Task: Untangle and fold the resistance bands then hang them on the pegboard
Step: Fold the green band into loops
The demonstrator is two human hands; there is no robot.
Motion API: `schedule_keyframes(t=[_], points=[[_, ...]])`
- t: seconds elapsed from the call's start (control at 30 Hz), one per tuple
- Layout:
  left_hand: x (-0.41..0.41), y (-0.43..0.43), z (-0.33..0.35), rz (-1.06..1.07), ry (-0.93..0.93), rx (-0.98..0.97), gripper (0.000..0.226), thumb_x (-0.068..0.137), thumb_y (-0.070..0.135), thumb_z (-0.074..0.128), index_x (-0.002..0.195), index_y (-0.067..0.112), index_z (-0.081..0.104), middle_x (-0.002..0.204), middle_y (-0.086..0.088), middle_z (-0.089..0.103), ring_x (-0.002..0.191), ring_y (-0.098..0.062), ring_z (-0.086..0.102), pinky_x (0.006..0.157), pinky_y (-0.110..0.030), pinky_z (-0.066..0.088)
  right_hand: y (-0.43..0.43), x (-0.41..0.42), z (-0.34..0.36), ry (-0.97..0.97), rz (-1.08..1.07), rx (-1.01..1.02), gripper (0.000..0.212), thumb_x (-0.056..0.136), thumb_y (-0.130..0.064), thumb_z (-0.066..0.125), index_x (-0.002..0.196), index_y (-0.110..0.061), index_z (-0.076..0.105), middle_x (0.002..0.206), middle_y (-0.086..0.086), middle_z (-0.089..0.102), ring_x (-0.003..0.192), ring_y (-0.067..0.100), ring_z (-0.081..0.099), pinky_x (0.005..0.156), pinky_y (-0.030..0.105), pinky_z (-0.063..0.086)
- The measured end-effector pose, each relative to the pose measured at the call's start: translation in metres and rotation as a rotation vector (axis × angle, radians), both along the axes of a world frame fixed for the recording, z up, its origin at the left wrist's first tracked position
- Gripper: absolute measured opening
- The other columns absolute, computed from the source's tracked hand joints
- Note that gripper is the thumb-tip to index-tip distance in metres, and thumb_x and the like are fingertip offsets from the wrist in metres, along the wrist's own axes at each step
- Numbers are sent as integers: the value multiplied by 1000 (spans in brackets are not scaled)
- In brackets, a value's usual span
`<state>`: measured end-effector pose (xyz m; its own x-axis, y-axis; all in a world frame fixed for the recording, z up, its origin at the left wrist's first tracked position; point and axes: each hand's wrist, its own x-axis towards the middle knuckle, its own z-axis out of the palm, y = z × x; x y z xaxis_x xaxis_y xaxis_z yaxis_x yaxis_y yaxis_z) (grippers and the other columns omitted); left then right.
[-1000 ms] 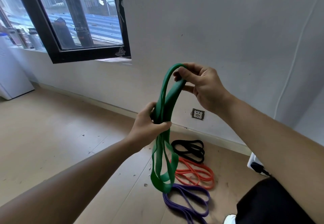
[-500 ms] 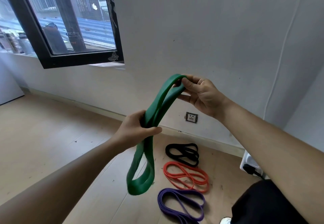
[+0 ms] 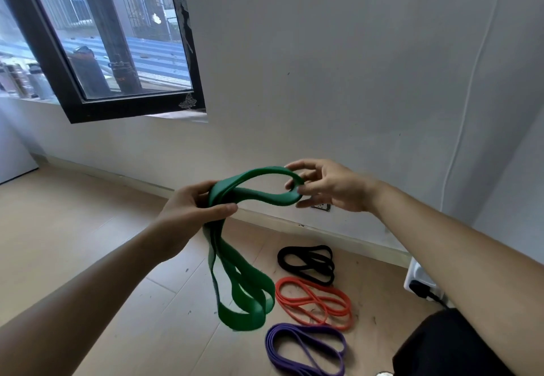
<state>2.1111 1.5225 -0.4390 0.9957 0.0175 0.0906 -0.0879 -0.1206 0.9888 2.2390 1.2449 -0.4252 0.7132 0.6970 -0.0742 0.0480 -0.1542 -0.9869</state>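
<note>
We find the green band (image 3: 235,261) held in the air above the floor (image 3: 88,243). Our left hand (image 3: 188,214) is clamped on its gathered strands; our right hand (image 3: 329,186) is loosely spread, fingers through the upper loop. We judge the band light, soft, floppy and stretchy: grip it at the bunch. 3 bands lie on the floor: black (image 3: 307,262), orange (image 3: 313,302), purple (image 3: 306,349).

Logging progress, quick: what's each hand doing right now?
Left hand: closed around the gathered wide green rubber resistance band.
Right hand: fingers spread open at the band's upper loop; a firm grip cannot be told.
</note>
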Motion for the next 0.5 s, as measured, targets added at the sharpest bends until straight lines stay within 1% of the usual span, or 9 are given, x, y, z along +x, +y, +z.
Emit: schedule_keyframes(t=[0.03,0.07,0.13,0.17,0.27,0.33,0.37,0.43,0.5], points=[[1,0,1,11,-11,-22,67,47,37,97,108,16,76,89,-6,74,80,-17,70,73,-24,59,2,0,-2,-61,12,-72,45,93,6,62,134,-11,55,125,21,65,115,36,66,96,48,58],[1,-2,3,14,-20,-31,64,49,34,96,107,16,77,89,-5,74,80,-16,70,72,-23,58,5,-1,-5,-128,22,-146,45,92,5,64,133,-12,56,121,19,67,114,34,67,96,48,57],[1,-7,4,7,-31,-2,52,59,28,95,105,15,77,88,-5,74,80,-17,69,72,-22,57,11,-4,-7,-245,24,-263,44,88,1,70,128,-13,58,116,14,70,111,32,68,97,43,57],[0,-9,3,8,-33,34,47,63,25,91,106,13,76,86,-5,73,79,-18,68,72,-23,57,14,-6,-6,-296,11,-296,44,86,-3,74,126,-13,59,115,12,69,109,30,68,96,40,58],[-2,-12,2,-6,-25,147,40,67,20,84,105,12,76,82,-6,71,75,-18,65,71,-28,54,23,-10,3,-485,-55,-323,52,81,-15,82,127,-16,59,117,3,65,109,21,64,91,29,57],[-3,-13,3,-44,-25,203,37,70,20,83,106,14,76,81,-5,71,73,-18,65,69,-29,54,29,-17,12,-660,-68,-338,63,79,-21,84,135,-21,55,122,-2,62,113,14,59,92,18,48],[-4,-15,3,-66,-33,232,36,71,19,82,106,14,76,81,-4,72,72,-17,66,68,-27,54,34,-23,16,-733,-50,-350,67,79,-23,83,138,-23,53,124,-4,62,115,11,57,93,17,45],[-5,-20,3,-97,-57,293,35,73,16,82,107,15,76,82,-6,75,71,-18,68,66,-26,55,44,-36,17,-826,38,-401,70,80,-28,83,142,-26,50,125,-5,63,116,9,56,98,22,45],[-6,-24,1,-120,-77,341,32,77,11,82,108,16,76,86,-9,77,74,-24,72,68,-28,57,52,-45,15,-840,140,-458,65,82,-31,82,140,-26,53,120,-4,65,108,10,61,94,27,51]])
